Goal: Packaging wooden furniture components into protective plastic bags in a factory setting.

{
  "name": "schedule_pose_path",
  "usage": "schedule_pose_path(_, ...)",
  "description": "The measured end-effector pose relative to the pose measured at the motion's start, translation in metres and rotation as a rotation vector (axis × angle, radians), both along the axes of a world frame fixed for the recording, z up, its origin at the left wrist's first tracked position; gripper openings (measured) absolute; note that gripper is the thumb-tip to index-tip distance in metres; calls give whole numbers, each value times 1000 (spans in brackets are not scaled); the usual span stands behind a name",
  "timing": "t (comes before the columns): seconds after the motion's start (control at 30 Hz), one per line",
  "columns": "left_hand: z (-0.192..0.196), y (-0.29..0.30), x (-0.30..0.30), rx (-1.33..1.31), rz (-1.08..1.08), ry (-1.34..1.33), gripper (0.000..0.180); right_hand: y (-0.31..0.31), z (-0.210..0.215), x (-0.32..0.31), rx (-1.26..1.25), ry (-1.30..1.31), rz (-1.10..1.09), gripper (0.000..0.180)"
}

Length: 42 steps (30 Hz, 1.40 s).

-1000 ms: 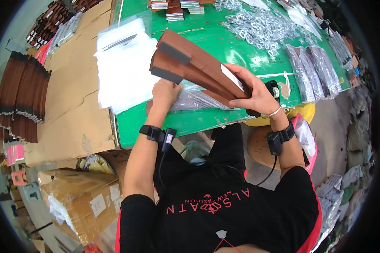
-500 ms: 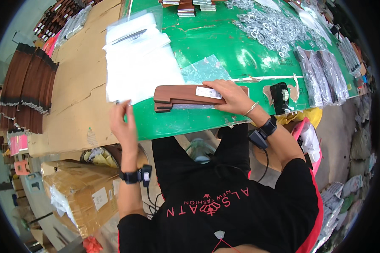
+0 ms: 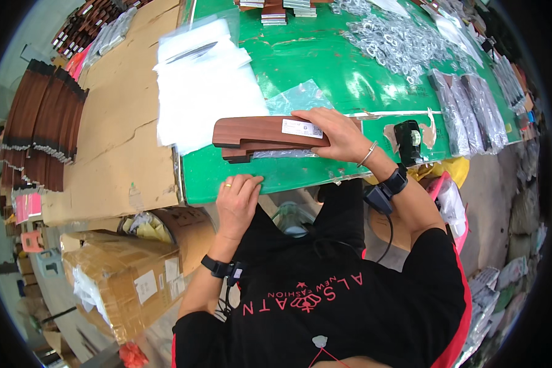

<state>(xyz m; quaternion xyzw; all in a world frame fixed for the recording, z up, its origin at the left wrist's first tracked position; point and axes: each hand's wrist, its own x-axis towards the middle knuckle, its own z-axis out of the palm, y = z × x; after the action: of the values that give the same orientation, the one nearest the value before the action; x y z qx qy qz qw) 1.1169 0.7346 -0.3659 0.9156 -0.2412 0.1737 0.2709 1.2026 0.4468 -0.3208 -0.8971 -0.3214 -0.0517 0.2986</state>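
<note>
Only 1 view here, the head cam looking down, so here's what I'd worry about. The right hand [image 3: 334,132] lies flat-ish over the right part of the brown wooden pieces [image 3: 257,136], fingers curled over the top edge and pressing them down on the green desk [image 3: 325,67]; looks like 2 stacked, the lower 1 poking out a bit at the left, with a white sticker [image 3: 302,128] on the top face. They sit near the front edge of the desk, on top of a clear plastic bag [image 3: 297,98]. That bag is the first risk imo: slick plastic under wood means the stack could skid if the push goes sideways. The left hand [image 3: 238,199] is open, fingers resting on the desk's front edge, holding nothing, so the left end of the wood is unsupported and the 2 pieces could slide out of line. Also, the stack of white sheets [image 3: 202,92] just to the left overhangs the cardboard [image 3: 113,141], and a bump from the wood could shove them off. The black tape dispenser [image 3: 409,140] sits close to the right wrist, easy to knock. Can't tell if the sticker is fully stuck down.
</note>
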Motion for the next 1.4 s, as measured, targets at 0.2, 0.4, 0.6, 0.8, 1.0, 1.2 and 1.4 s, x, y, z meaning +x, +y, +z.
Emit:
schedule_pose_path(0.2,-3,-14,-3,-2,-73,-13,21,-1,-19,3,-9,68,28,85)
schedule_pose_path(0.4,3,-26,8,-9,-112,-77,25,-16,11,0,4,-32,-48,81)
schedule_pose_path(0.6,22,-43,58,0,-54,-137,31,-46,26,-8,86,-33,-264,84)
schedule_pose_path(0.8,3,-91,178,167,-21,-59,47,-51,17,-12,453,-42,-389,83)
schedule_pose_path(1.0,13,-123,210,434,78,489,48,-62,18,-29,481,30,-442,83)
schedule_pose_path(1.2,23,-104,160,101,-188,196,27,-77,20,-26,438,47,-446,84)
schedule_pose_path(1.4,10,-74,78,310,-435,-305,26,-70,31,-9,343,38,-330,84)
